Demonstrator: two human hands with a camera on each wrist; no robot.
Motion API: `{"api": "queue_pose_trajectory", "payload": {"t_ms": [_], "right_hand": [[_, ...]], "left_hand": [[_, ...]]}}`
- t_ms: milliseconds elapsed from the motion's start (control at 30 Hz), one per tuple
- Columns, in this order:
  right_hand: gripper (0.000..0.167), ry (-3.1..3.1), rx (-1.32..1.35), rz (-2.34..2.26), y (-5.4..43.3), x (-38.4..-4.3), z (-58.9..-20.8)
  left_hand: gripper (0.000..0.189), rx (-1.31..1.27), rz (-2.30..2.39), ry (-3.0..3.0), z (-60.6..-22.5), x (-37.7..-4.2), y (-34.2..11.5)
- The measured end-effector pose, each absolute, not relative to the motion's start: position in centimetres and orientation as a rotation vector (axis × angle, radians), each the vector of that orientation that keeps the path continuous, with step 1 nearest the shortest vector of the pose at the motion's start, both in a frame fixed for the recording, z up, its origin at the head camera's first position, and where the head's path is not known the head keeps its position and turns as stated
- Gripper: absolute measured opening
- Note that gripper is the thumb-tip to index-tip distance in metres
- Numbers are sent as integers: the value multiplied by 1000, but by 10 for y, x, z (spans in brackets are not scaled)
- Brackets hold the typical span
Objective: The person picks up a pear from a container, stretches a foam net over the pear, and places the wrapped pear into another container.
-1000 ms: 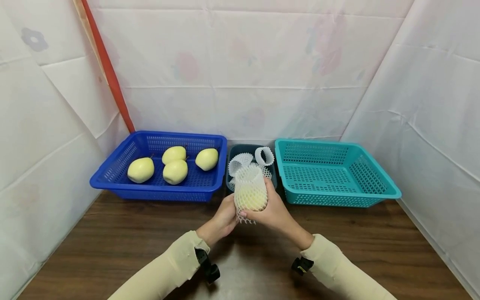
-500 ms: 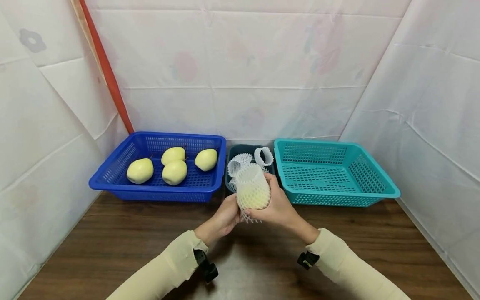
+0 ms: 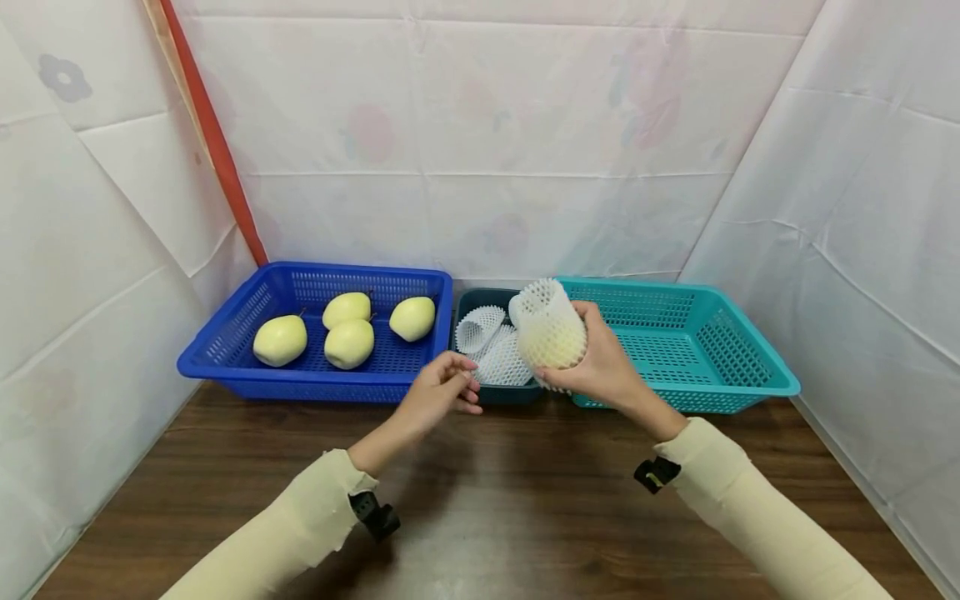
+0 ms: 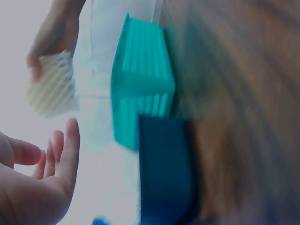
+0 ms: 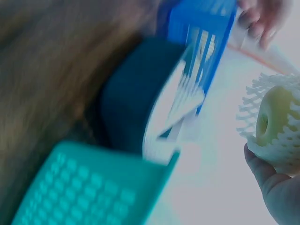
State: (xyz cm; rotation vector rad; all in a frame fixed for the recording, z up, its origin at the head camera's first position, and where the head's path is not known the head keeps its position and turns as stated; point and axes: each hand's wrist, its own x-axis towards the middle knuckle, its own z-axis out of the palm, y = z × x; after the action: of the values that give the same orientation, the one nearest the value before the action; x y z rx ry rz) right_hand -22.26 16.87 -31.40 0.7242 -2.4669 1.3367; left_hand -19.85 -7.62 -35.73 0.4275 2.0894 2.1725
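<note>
My right hand (image 3: 603,362) grips a pale yellow pear (image 5: 274,112) wrapped in a white foam net sleeve (image 3: 551,325). The pear's dimpled end shows through the sleeve's open mouth in the right wrist view. The wrapped pear is held up between the small dark basket and the teal basket (image 3: 750,390). My left hand (image 3: 438,392) holds nothing; its fingers are loosely bent, close to the front of the dark basket (image 3: 513,395). Several more foam net sleeves (image 3: 504,358) lie in that dark basket.
A blue basket (image 3: 300,377) with several bare pears (image 3: 349,344) stands at the left. The wooden table (image 3: 480,517) runs along the front. White printed sheets (image 3: 480,125) hang behind and on both sides.
My left hand has let go of the wrapped pear and drawn off to the left. My right hand has carried the pear up and right, toward the teal basket.
</note>
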Motion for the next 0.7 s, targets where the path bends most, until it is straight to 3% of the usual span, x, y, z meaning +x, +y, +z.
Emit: {"api": "queue_pose_trajectory", "payload": {"t_ms": [233,500,700], "right_hand": [[88,-2551,591,1174,202,-244,-298],[86,-2637,596,1060,229,-270,-287],[85,-2688,645,1031,239,-286,-281]], "left_hand": [[13,687,1695,2856,-347,-217,-116],[23,650,934,3187,-365,-227,-136],[31,648,684,3268,-373,-229,-136]]}}
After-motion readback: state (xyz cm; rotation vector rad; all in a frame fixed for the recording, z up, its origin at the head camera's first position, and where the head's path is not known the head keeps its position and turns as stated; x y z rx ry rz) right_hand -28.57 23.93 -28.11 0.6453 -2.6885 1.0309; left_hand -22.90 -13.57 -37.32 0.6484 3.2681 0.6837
